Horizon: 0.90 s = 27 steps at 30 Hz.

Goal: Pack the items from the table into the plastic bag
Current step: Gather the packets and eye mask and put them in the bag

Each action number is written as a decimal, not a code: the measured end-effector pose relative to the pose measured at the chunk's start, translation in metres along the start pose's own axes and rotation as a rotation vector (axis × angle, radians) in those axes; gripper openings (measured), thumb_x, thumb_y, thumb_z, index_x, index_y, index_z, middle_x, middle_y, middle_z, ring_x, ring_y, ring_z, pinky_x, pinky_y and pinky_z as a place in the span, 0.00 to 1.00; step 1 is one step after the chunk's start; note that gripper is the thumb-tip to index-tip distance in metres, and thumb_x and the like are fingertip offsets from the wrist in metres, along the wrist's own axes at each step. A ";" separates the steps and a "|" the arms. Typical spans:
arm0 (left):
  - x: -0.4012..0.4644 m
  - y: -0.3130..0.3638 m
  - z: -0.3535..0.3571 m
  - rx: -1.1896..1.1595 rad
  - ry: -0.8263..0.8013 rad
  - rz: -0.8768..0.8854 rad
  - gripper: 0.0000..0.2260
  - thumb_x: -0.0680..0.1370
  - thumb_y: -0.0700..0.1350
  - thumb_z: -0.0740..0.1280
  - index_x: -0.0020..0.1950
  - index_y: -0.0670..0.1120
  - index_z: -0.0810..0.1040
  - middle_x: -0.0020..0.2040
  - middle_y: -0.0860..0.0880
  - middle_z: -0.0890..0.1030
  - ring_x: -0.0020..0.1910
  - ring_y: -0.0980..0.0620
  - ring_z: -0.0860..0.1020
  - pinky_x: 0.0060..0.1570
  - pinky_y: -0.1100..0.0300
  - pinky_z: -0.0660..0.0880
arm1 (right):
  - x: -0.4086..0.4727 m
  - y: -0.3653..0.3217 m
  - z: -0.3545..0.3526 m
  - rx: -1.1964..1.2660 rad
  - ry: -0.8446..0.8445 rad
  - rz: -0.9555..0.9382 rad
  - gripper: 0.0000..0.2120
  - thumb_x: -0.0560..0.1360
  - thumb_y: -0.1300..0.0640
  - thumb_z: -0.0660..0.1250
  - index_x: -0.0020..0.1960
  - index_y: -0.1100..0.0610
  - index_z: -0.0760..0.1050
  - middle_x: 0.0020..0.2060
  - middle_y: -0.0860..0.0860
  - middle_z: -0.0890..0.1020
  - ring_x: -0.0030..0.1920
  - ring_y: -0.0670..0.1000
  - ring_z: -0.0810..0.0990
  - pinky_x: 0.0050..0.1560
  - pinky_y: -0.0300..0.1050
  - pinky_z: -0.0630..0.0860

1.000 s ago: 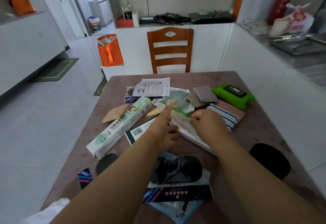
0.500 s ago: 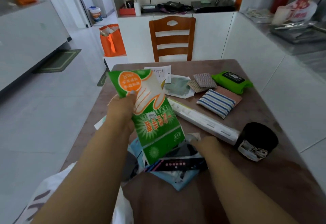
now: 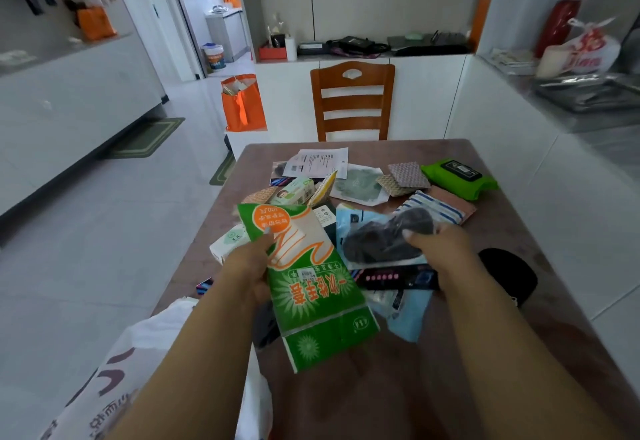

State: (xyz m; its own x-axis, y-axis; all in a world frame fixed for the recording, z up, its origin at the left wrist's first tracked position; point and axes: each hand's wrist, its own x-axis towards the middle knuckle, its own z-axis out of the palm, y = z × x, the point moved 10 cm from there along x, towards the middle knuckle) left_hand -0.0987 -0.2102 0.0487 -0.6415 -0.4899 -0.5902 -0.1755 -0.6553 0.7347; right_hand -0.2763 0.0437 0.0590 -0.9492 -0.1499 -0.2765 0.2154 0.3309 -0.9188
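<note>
My left hand [image 3: 244, 266] grips a green and white packet of disposable gloves [image 3: 311, 287] above the table's near left part, thumb on its front. My right hand [image 3: 438, 249] pinches a light blue packet with a dark item inside [image 3: 377, 242], lifted off the table. The white plastic bag [image 3: 138, 353] with dark print hangs at the table's near left edge, under my left forearm. Several more items lie on the brown table [image 3: 519, 232]: a green wipes pack [image 3: 459, 176], a striped cloth [image 3: 433, 207], a white box [image 3: 230, 240] and flat sachets.
A black round object [image 3: 509, 275] lies right of my right wrist. A wooden chair [image 3: 351, 100] stands at the far table edge. An orange bag [image 3: 242, 102] sits on the floor at the far left. White counters run along the right side.
My right hand has lifted the light blue packet off the table. My left hand has lowered the green packet slightly toward me. The long white box is now behind the packets.
</note>
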 end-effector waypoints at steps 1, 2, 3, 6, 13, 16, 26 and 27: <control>-0.003 -0.003 0.003 0.005 -0.016 -0.018 0.12 0.80 0.49 0.63 0.48 0.40 0.77 0.32 0.41 0.85 0.27 0.42 0.83 0.21 0.48 0.78 | -0.004 -0.016 -0.007 -0.034 0.033 -0.088 0.18 0.72 0.56 0.73 0.58 0.64 0.78 0.55 0.61 0.83 0.54 0.61 0.81 0.58 0.59 0.77; -0.006 -0.007 0.005 0.007 -0.031 -0.037 0.13 0.80 0.50 0.63 0.48 0.40 0.77 0.32 0.41 0.85 0.28 0.42 0.83 0.22 0.48 0.79 | -0.011 -0.031 -0.013 -0.063 0.069 -0.176 0.21 0.72 0.54 0.72 0.61 0.64 0.77 0.56 0.61 0.82 0.55 0.61 0.81 0.58 0.60 0.77; -0.007 -0.012 0.007 0.008 -0.045 -0.050 0.13 0.80 0.50 0.63 0.48 0.41 0.77 0.33 0.40 0.85 0.28 0.42 0.84 0.24 0.47 0.79 | -0.020 -0.045 -0.017 -0.100 0.109 -0.267 0.22 0.73 0.53 0.72 0.62 0.64 0.77 0.56 0.61 0.82 0.56 0.62 0.80 0.57 0.61 0.77; -0.009 -0.027 0.015 -0.026 -0.096 -0.084 0.16 0.82 0.52 0.59 0.49 0.40 0.77 0.36 0.39 0.86 0.32 0.41 0.84 0.36 0.45 0.78 | -0.056 -0.074 -0.005 -0.242 0.103 -0.500 0.16 0.73 0.52 0.71 0.56 0.60 0.79 0.49 0.58 0.84 0.50 0.59 0.81 0.50 0.55 0.78; -0.014 -0.062 0.047 -0.228 -0.317 -0.198 0.39 0.72 0.70 0.58 0.65 0.38 0.75 0.64 0.33 0.76 0.65 0.33 0.72 0.67 0.34 0.64 | -0.113 -0.034 0.092 -0.545 -0.497 -0.659 0.14 0.75 0.48 0.68 0.59 0.47 0.80 0.60 0.42 0.80 0.58 0.41 0.77 0.57 0.37 0.72; -0.016 -0.073 0.050 -0.225 -0.332 -0.211 0.28 0.72 0.61 0.67 0.60 0.39 0.79 0.59 0.33 0.80 0.58 0.33 0.79 0.60 0.37 0.72 | -0.124 -0.019 0.099 -0.574 -0.691 -0.585 0.24 0.75 0.34 0.56 0.60 0.46 0.80 0.61 0.43 0.80 0.56 0.37 0.76 0.54 0.28 0.67; -0.010 -0.065 0.028 0.178 -0.160 0.065 0.07 0.72 0.30 0.70 0.48 0.39 0.83 0.43 0.41 0.87 0.38 0.47 0.85 0.31 0.59 0.81 | -0.034 0.032 0.048 0.077 -0.552 0.204 0.33 0.66 0.42 0.74 0.64 0.61 0.76 0.62 0.59 0.80 0.60 0.58 0.79 0.59 0.54 0.75; -0.011 -0.067 0.034 0.197 -0.201 0.063 0.08 0.72 0.31 0.70 0.49 0.39 0.83 0.44 0.42 0.87 0.39 0.46 0.85 0.34 0.58 0.81 | -0.044 0.039 0.061 0.171 -0.672 0.289 0.30 0.66 0.45 0.74 0.63 0.61 0.78 0.61 0.62 0.80 0.60 0.61 0.80 0.59 0.56 0.76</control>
State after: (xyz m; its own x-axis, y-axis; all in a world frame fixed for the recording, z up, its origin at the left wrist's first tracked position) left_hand -0.1051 -0.1414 0.0179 -0.7873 -0.3896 -0.4778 -0.2598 -0.4932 0.8302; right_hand -0.2121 0.0063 0.0180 -0.5167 -0.6339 -0.5755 0.5194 0.3022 -0.7993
